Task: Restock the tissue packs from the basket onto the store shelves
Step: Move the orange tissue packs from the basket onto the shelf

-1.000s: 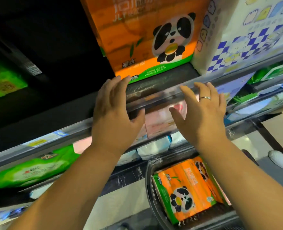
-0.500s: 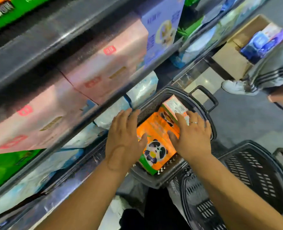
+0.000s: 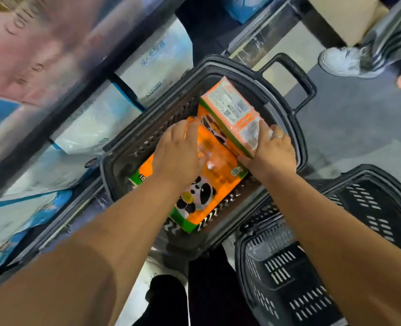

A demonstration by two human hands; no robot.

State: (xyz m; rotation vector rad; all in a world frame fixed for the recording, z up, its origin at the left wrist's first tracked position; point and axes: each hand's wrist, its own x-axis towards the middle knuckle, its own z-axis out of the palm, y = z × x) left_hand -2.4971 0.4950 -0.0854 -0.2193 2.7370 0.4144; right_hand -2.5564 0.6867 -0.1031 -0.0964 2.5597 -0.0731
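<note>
Black slotted plastic forms the empty basket (image 3: 312, 267) nearest the person, at the lower right, with dark trouser legs just beside it. Beyond it stands the loaded basket (image 3: 296, 128), holding two orange panda-print tissue packs. The flat pack (image 3: 208, 184) lies face up on the basket floor; the tilted pack (image 3: 232, 114) leans on it with its label side up. The left hand (image 3: 178, 154) rests palm-down on the flat pack, fingers spread over its far end, gripping nothing that can be confirmed. The right hand (image 3: 272, 151) is curled against the lower corner of the tilted pack, thumb at its near edge; whether the fingers have fully closed on it cannot be told. Judged by the glossy film wrap, each pack is likely light, soft and compressible, with a slippery surface. Recommended hold: both palms on opposite short ends, squeezing moderately. Farther out run the store shelves (image 3: 60, 123), blurred, carrying pale blue-white packs (image 3: 93, 123). At the upper right is a bystander's white shoe (image 3: 345, 60).
</note>
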